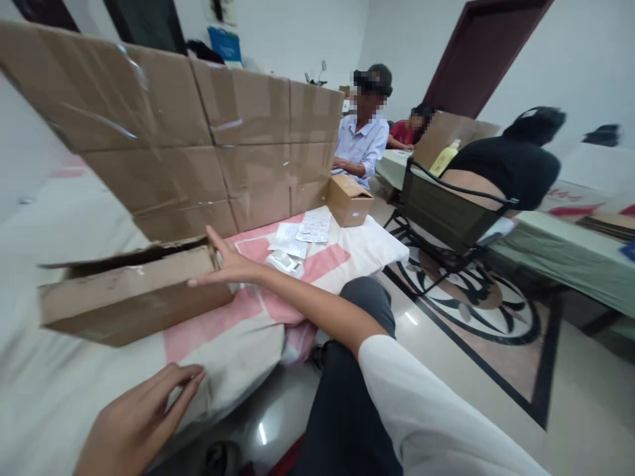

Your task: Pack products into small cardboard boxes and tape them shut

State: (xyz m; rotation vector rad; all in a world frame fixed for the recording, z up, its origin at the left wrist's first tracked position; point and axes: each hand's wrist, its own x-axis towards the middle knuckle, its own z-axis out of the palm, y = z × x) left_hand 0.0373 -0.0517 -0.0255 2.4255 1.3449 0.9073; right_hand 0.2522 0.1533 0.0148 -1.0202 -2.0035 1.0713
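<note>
A long cardboard box [149, 297] with loose top flaps lies on the cloth-covered table, to the left. My right hand [233, 264] spans the right end of this box. Its thumb presses the front side and a finger reaches over the far edge; the other fingers are partly hidden. Lower down, my left hand [143, 413] hovers near the table's front edge, apart from the box. Thumb and fingertips come together there, with nothing seen between them. To the right of the box lie printed sheets [313, 227] and a small white item [286, 263] whose kind I cannot make out.
A wall of stacked, taped cartons [258, 158] rises behind the box. A smaller carton [348, 200] stands at the table's far right corner. Beyond it sits a person in a light shirt [364, 142]. Another person leans in a folding chair [441, 211] on the right.
</note>
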